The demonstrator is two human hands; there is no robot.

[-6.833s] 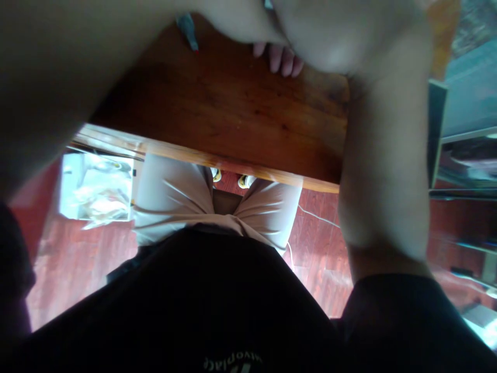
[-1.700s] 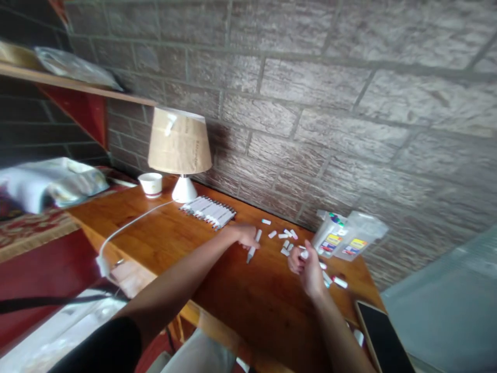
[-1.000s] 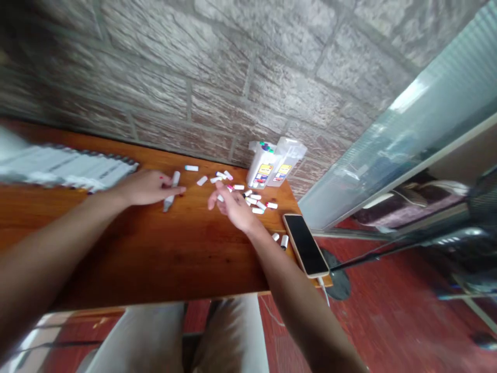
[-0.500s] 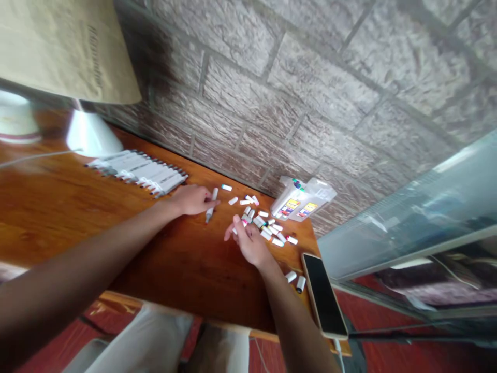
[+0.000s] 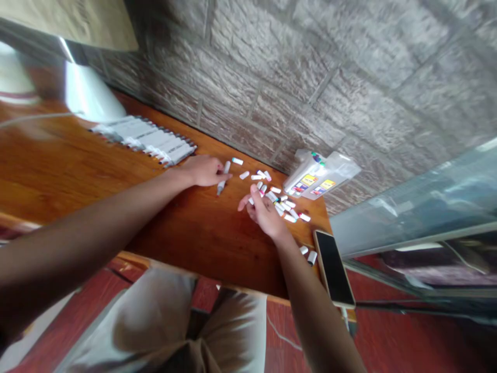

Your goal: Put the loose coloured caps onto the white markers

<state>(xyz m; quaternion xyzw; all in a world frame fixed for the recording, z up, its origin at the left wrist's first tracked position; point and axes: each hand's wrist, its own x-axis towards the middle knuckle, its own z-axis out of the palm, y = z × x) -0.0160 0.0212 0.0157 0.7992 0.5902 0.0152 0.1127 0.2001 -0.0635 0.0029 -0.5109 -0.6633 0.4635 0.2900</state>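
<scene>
My left hand (image 5: 202, 171) rests on the wooden table (image 5: 116, 191) with its fingers closed around a white marker (image 5: 222, 179) that points toward me. My right hand (image 5: 264, 211) hovers with fingers spread over a scatter of several small white marker caps (image 5: 285, 204). A row of white markers (image 5: 147, 141) lies side by side to the left of my left hand. Behind the caps, two clear plastic marker boxes (image 5: 320, 175) lean against the brick wall.
A phone (image 5: 334, 268) lies face up at the table's right corner, with two loose caps (image 5: 308, 254) beside it. A lamp base (image 5: 83, 93) and its cable stand at the far left. A glass panel borders the table on the right.
The camera swung from my lap up to the table. My left hand keeps hold of the marker while my right hand stays over the caps with its fingers spread.
</scene>
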